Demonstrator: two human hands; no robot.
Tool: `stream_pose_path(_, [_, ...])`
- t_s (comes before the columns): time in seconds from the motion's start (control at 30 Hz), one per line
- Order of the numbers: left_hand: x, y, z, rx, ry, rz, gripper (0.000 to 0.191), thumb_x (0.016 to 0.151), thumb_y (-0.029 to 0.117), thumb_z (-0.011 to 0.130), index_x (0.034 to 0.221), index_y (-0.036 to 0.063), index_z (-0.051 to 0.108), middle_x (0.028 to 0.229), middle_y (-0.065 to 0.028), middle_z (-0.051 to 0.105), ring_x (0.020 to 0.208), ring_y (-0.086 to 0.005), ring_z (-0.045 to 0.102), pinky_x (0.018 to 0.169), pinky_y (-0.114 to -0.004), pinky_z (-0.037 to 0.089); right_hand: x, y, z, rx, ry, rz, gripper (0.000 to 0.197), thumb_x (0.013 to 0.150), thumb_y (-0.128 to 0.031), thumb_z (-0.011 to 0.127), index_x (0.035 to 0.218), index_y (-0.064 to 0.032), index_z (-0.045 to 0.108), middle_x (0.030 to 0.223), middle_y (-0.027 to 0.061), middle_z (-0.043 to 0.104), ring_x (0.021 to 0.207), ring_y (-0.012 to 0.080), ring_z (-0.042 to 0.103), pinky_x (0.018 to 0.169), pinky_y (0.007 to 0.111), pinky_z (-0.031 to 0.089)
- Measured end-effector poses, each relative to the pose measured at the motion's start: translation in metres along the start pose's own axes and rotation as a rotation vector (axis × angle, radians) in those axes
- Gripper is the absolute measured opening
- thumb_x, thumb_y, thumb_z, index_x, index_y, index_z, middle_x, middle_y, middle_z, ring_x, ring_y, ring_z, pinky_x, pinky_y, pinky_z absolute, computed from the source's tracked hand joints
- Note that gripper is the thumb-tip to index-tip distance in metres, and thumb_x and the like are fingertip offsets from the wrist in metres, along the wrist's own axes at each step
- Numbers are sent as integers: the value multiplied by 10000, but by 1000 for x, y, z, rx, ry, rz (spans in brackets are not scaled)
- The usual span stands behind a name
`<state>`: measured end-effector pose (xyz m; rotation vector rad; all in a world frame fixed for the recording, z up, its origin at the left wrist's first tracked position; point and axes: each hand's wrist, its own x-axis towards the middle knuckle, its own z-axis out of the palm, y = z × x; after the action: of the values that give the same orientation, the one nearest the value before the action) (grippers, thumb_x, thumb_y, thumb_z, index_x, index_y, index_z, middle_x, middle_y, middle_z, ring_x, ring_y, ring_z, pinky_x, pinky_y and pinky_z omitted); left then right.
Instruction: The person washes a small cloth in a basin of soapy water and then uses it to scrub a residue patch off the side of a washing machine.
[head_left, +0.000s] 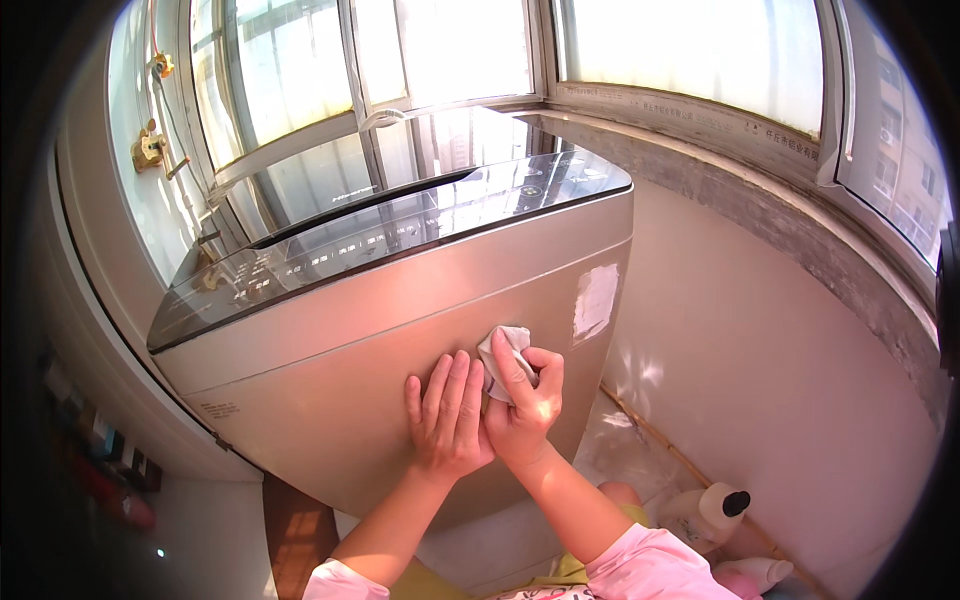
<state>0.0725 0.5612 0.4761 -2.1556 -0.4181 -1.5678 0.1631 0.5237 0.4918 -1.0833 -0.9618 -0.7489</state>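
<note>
A Hisense top-loading washing machine (360, 420) with a metallic front and a dark glossy top stands before me. My right hand (529, 401) grips a crumpled pale cloth (510, 341) and presses it on the front panel. Close beside it, my left hand (448, 416) lies with its fingers spread against the same panel, holding nothing. To the right of the cloth, a torn whitish sticker remnant (596, 302) clings to the panel. The dark control panel (405, 225) bears printed symbols and writing along the machine's upper front edge.
A bottle with a black cap (709, 514) and a second pale bottle (754, 576) are on the floor at lower right, near a thin pole (667, 442) along the wall. Brass taps (150, 148) are fixed at the left. Windows (450, 52) line the back above a ledge (787, 210).
</note>
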Motion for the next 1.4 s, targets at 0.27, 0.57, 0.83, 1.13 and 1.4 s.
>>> stream_pose_path(0.27, [4,0,-9,147,-130,27,486,844,60,465,1302,-85,534,1366,-209,529,1328,-360,438,1163,-532,170,27,29,-10,-36,48,60,569,652,108,591,1173,-89,710,887,112,508,784,257,530,678,332,489])
stream_pose_path(0.57, [3,2,-3,101,-78,-5,471,852,53,449,1289,-98,537,1355,-218,535,1325,-361,442,1163,-526,176,0,3,-1,63,-49,24,517,679,35,661,1176,-99,709,897,104,517,763,237,518,662,318,479])
stream_pose_path(0.83, [1,2,-6,100,-129,3,484,844,34,439,1298,-115,516,1362,-226,524,1332,-371,431,1165,-524,171,15,35,-9,-41,33,-29,605,593,74,633,1151,-141,726,904,98,517,782,246,525,662,330,484])
stream_pose_path(1.13, [3,4,-5,111,-141,4,506,833,29,437,1313,-119,501,1378,-227,510,1345,-376,411,1168,-525,161,13,31,-7,-19,60,68,561,664,68,647,1185,-131,708,897,103,510,787,251,529,673,332,490])
stream_pose_path(1.4, [1,4,-3,147,-125,6,499,840,30,444,1314,-112,506,1380,-227,507,1346,-372,412,1165,-526,167,10,30,-9,-10,2,-21,581,637,73,637,1176,-131,712,891,95,508,770,247,521,651,332,484])
